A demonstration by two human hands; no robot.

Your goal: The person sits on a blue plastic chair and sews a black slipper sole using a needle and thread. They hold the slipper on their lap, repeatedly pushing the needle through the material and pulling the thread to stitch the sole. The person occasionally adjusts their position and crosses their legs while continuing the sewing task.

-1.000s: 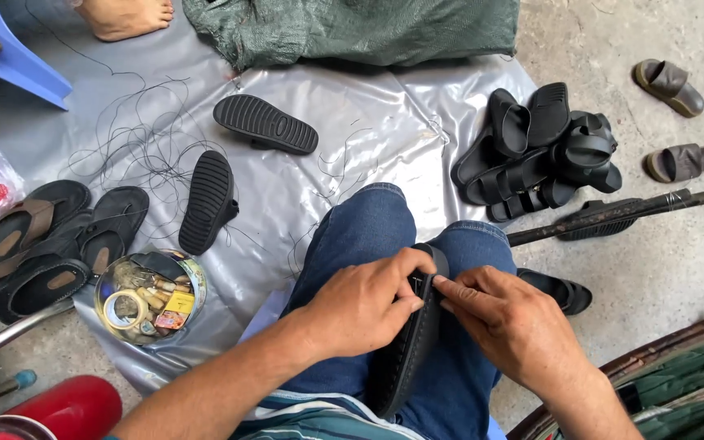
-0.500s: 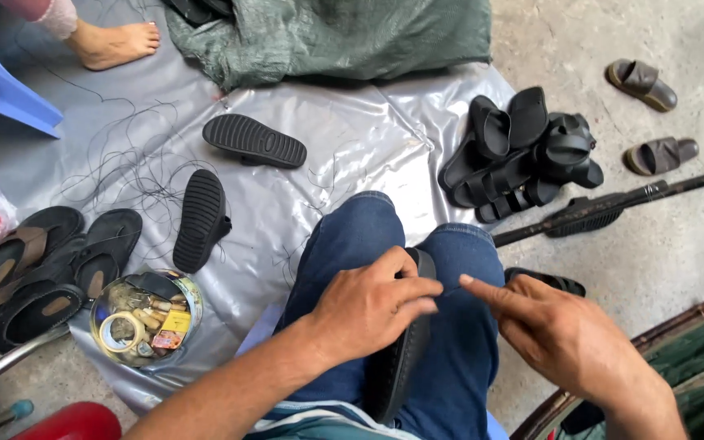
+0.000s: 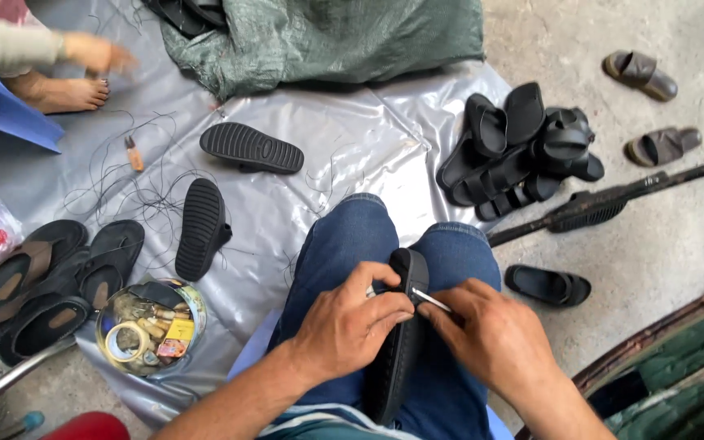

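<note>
A black sandal (image 3: pixel 398 342) lies on edge between my knees, on my blue jeans (image 3: pixel 344 236). My left hand (image 3: pixel 350 322) grips its side and holds it steady. My right hand (image 3: pixel 495 338) pinches a thin metal needle or awl (image 3: pixel 432 301) whose tip touches the sandal's edge near the top. Both hands meet at the sandal's upper part.
A silver sheet (image 3: pixel 352 138) covers the ground. On it lie two upturned black sandals (image 3: pixel 251 147) (image 3: pixel 200 227), loose black thread (image 3: pixel 116 191) and a round tin of supplies (image 3: pixel 150 326). Sandal piles sit left (image 3: pixel 42 285) and right (image 3: pixel 523 151). Another person's hand (image 3: pixel 95 53) and foot (image 3: pixel 63 92) are top left.
My right hand had lifted off the sandal half a second ago; it is back at the sandal's edge holding the needle. The other person's hand has come into view at top left.
</note>
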